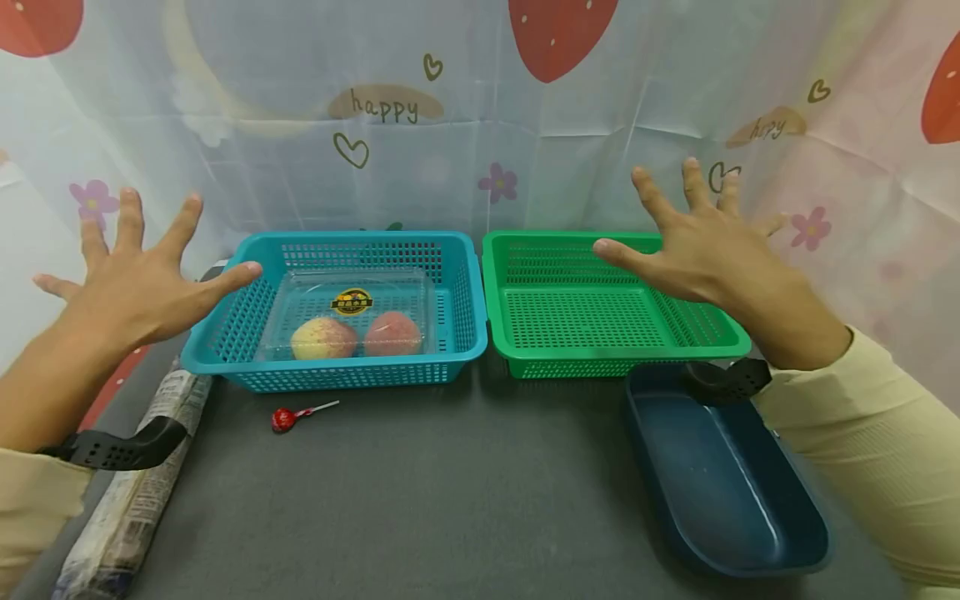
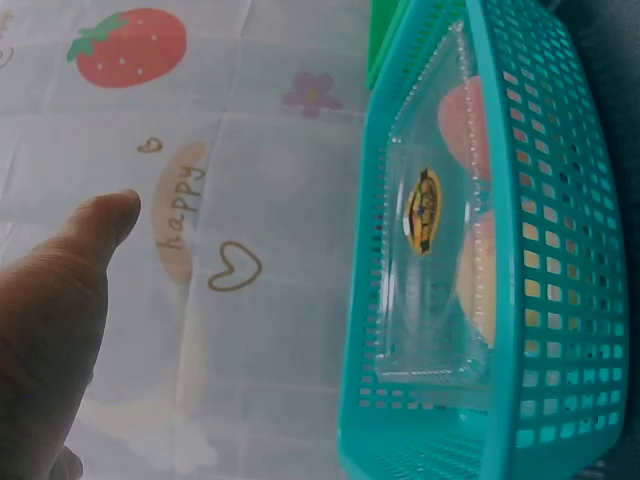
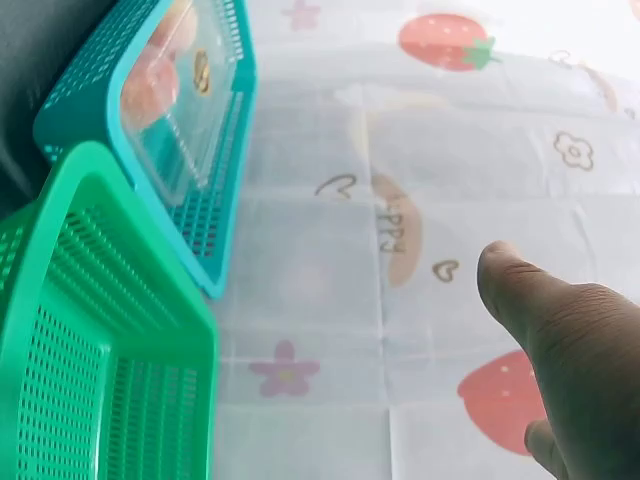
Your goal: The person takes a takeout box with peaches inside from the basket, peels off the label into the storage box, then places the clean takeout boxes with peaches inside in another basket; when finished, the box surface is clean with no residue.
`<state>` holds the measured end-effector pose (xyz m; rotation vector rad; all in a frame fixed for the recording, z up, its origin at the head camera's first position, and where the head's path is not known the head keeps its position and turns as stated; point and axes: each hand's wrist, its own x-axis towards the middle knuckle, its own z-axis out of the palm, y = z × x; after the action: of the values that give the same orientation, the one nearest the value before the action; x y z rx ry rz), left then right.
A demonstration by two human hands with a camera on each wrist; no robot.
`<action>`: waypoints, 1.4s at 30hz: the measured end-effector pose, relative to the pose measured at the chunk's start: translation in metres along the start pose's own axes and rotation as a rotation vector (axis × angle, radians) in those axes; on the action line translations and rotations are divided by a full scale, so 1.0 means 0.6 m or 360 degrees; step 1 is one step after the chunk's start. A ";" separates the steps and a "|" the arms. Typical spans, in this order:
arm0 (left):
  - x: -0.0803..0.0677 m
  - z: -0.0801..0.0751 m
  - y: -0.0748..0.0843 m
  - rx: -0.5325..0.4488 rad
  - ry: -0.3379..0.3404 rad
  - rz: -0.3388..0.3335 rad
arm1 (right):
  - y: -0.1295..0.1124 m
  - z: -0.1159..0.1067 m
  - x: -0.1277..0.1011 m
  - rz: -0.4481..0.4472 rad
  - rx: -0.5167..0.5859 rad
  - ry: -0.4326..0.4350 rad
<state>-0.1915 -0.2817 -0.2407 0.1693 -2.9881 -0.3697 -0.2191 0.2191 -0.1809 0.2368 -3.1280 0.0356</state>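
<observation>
My left hand (image 1: 138, 287) is raised with its fingers spread, near the left end of a blue basket (image 1: 352, 372). It holds nothing. Inside that basket lies a clear plastic box (image 1: 408, 287) with a black and gold label; two peaches (image 1: 324, 338) show through it. My right hand (image 1: 705, 250), fingers also spread and holding nothing, hovers over the right part of a green basket (image 1: 585, 321) with nothing in it. A red-wrapped lollipop (image 1: 283, 419) lies on the table before the blue basket. In each wrist view only a thumb and a bit of finger show.
A dark blue tub (image 1: 720, 492) stands at the front right, under the right wrist. Along the left side lies a rolled newspaper (image 1: 142, 500), partly behind the left wrist's black strap (image 1: 123, 450). A printed curtain (image 1: 465, 125) hangs behind the baskets.
</observation>
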 end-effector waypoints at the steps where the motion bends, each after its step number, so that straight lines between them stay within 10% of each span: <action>1: -0.001 0.002 -0.002 -0.0006 0.0005 0.0003 | -0.003 0.001 0.001 -0.0010 0.0005 0.0009; 42: -0.020 0.105 -0.077 -0.0251 0.0160 0.0340 | -0.133 0.048 0.086 -0.0327 0.0216 0.0099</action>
<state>-0.1838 -0.3096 -0.3144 -0.1409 -2.8256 -0.5502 -0.2584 0.1319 -0.2078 0.5458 -3.0244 0.2498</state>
